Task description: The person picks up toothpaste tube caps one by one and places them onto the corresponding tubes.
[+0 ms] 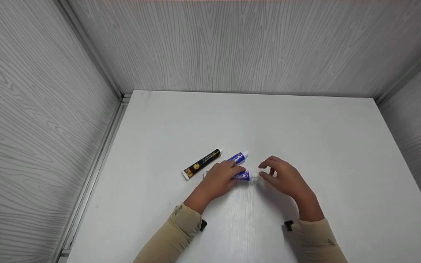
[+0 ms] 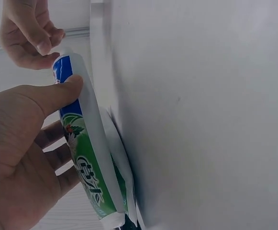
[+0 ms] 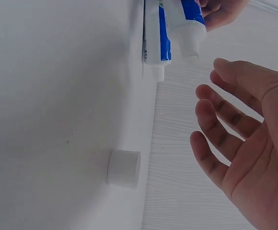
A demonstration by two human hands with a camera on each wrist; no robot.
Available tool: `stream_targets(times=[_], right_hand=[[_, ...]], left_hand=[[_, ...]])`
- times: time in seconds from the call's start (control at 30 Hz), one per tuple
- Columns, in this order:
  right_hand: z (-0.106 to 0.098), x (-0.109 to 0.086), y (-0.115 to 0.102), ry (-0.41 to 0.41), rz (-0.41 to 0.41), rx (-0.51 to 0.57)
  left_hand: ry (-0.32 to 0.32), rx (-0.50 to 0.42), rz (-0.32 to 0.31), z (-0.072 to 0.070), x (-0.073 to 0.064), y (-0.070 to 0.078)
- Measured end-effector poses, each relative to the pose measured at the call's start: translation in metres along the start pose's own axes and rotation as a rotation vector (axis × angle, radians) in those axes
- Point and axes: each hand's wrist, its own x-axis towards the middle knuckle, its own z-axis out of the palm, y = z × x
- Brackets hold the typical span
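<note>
My left hand [image 1: 219,179] grips a blue, green and white toothpaste tube [image 2: 88,158], thumb on its printed side near the narrow white end. In the right wrist view that end points toward my right hand [image 3: 253,124]. The right hand's fingers are loosely bent, with a gap between them and the tube's tip, and hold nothing. A second blue-and-white toothpaste tube [image 1: 237,158] lies just beyond the held one, partly hidden by the left hand. To the left lies a black tube [image 1: 202,163] with a gold mark and white ends.
A small white cylinder [image 3: 124,168], like a cap, stands on the white table [image 1: 305,124] below the right hand in the right wrist view. Grey wood-grain panels [image 1: 210,47] enclose the table at the back and both sides.
</note>
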Motion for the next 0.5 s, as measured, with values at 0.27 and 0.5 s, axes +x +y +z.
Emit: stream_targets(times=[0.27, 0.5], right_hand=[[-0.002, -0.006, 0.007, -0.030, 0.059, -0.013], [-0.004, -0.008, 0.012, -0.039, 0.134, -0.021]], left_hand=[[0.005, -0.005, -0.001, 0.003, 0.000, 0.001], [0.029, -0.008, 0.026, 0.006, -0.001, 0.002]])
